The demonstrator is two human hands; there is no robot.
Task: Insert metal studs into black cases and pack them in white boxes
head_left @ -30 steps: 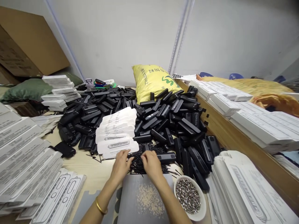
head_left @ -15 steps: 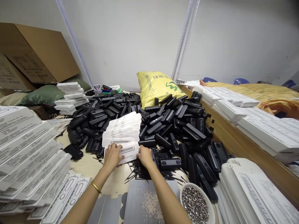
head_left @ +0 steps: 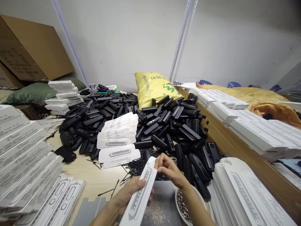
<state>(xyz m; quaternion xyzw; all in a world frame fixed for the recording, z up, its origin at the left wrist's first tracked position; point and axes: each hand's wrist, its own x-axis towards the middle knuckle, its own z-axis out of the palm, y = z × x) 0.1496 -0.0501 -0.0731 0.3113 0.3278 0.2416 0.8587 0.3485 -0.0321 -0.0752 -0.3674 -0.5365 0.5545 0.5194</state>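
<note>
A slim white printed carton [head_left: 140, 201] is tilted up over the front of the table. My left hand [head_left: 127, 193] grips it around the middle, thumb on the printed face. At its upper end my right hand [head_left: 169, 169] has its fingers bent and pressed to the open flap; the fingertips are partly hidden. Beyond them lies a fanned row of flat white cartons [head_left: 119, 154] on a heap of black plastic cases [head_left: 152, 128]. Thin black rods [head_left: 138, 163] are piled behind the carton. Beneath my hands is a grey board [head_left: 163, 188] strewn with small pale bits.
A white bowl [head_left: 176, 207] of small metal parts stands at the front right, partly behind my forearm. Stacked cartons [head_left: 25, 157] rise at left, with flat cartons [head_left: 244, 191] at right. A wooden ledge [head_left: 235, 147] and a yellow sack [head_left: 152, 88] border the heap.
Both hands have come back from the fanned row toward me. One carton is now lifted in my left hand, with my right hand at its end. The view has shifted slightly.
</note>
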